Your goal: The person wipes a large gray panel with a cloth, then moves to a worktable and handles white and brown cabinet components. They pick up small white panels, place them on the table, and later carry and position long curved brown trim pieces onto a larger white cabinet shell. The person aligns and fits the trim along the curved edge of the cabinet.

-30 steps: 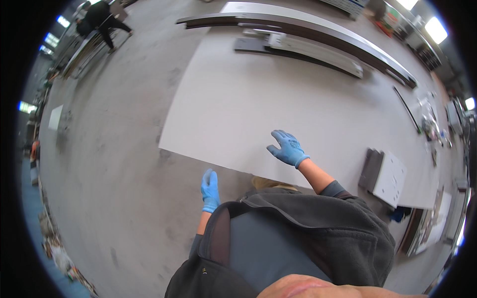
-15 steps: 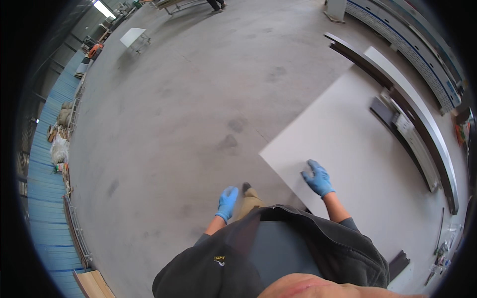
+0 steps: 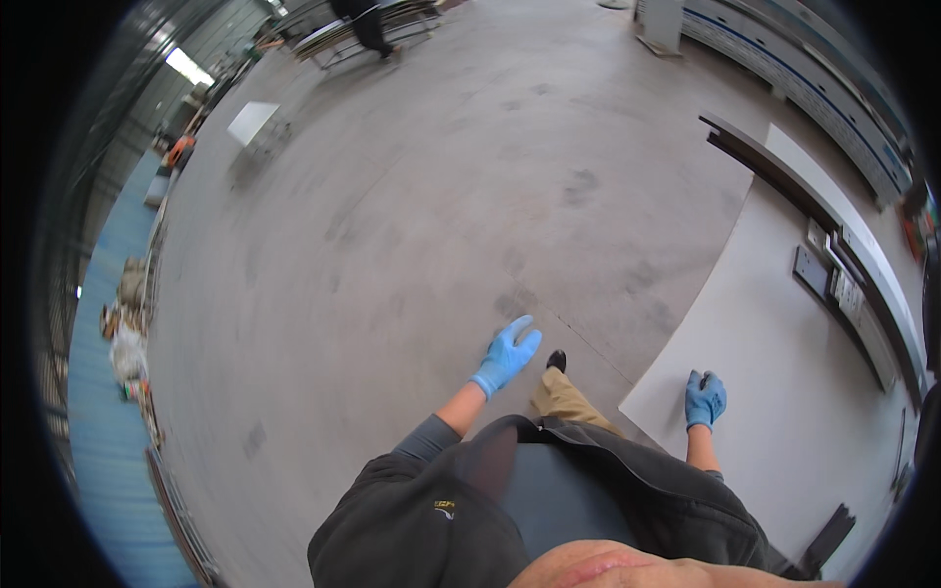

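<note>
My left hand [image 3: 507,358], in a blue work glove, is held out over the grey floor. Its fingers are apart and it holds nothing. To the right, my right hand [image 3: 705,400], gloved the same way, is over the near left part of a wide pale tabletop [image 3: 755,343]. Its fingers are curled in, with a dark spot between the fingertips; what they hold, if anything, is hidden. Whether this hand touches the tabletop I cannot tell. Past it, on the far side of the tabletop, lie a short dark profile with pale fittings [image 3: 843,304] and a long dark curved-looking profile [image 3: 814,211].
A dark bar piece [image 3: 829,539] lies at the tabletop's near end. Beyond stands a long grey machine [image 3: 784,49]. Far left are a small white table [image 3: 252,122] and a person [image 3: 368,24] beside a rack. Bags and scraps [image 3: 127,348] line the blue left wall.
The tabletop has shifted right in view. My left hand has swung forward and spread its fingers; my right hand has curled its fingers. The distant person shows more fully.
</note>
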`<state>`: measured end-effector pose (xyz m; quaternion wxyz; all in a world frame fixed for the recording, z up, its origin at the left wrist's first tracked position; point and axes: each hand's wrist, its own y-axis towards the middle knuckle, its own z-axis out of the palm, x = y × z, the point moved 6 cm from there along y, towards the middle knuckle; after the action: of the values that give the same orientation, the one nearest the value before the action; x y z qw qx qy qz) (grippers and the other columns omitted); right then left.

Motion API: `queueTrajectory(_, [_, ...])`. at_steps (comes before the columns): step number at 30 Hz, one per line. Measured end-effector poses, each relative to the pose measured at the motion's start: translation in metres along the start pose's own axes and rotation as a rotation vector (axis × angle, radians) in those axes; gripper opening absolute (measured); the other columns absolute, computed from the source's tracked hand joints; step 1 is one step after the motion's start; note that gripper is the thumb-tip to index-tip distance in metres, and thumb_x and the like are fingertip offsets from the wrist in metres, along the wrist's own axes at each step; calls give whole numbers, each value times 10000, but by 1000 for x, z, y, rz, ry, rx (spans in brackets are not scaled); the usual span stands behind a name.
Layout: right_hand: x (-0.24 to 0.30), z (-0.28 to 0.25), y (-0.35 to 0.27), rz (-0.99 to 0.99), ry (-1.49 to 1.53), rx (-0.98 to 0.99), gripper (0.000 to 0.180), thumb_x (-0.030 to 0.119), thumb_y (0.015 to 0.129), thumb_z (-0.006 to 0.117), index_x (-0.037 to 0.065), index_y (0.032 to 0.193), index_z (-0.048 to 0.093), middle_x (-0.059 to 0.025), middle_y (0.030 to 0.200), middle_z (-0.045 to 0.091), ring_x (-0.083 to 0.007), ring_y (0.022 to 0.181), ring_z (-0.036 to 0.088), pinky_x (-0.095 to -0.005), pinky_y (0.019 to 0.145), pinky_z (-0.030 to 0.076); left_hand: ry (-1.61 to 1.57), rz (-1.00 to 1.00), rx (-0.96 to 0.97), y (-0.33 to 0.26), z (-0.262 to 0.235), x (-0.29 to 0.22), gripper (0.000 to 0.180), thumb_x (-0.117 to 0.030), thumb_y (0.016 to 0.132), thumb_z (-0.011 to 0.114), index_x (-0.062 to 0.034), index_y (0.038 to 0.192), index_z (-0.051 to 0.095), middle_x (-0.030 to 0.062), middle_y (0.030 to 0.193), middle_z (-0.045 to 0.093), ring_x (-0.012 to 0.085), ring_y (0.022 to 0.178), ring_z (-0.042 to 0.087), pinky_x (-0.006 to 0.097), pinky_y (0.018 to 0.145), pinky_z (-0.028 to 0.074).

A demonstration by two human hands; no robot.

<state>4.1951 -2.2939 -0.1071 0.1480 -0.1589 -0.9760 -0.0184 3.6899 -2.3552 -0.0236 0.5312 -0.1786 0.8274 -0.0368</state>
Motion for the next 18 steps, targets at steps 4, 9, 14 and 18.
queueTrajectory(4, [22,-6,18,140,-15,-172,424,518,926,711,96,924,740,-136,864,757,-349,846,726,-473,774,543,-9,-6,233,66,-9,-4,619,-363,1014,704,-11,1506,572,177,1522,609,267,1396,588,381,1152,469])
queueTrajectory(9, [35,-2,42,383,-93,-41,451,562,930,664,126,817,692,-114,833,761,-346,845,727,-482,776,522,14,-272,274,129,-79,51,611,-347,1014,713,24,1482,583,184,1471,643,249,1372,601,374,1138,480])
queueTrajectory(14, [41,-7,48,523,-134,81,459,574,950,611,141,846,723,-111,849,763,-335,894,725,-477,860,495,248,-297,269,216,-113,86,565,-318,1026,705,59,1437,611,192,1442,661,259,1354,610,378,1137,475])
queueTrajectory(18, [38,-7,59,624,-125,140,500,593,962,568,137,873,752,-119,871,769,-343,918,726,-476,875,488,239,-255,433,309,-84,87,563,-336,1025,703,52,1425,622,183,1424,672,255,1323,624,377,1129,477])
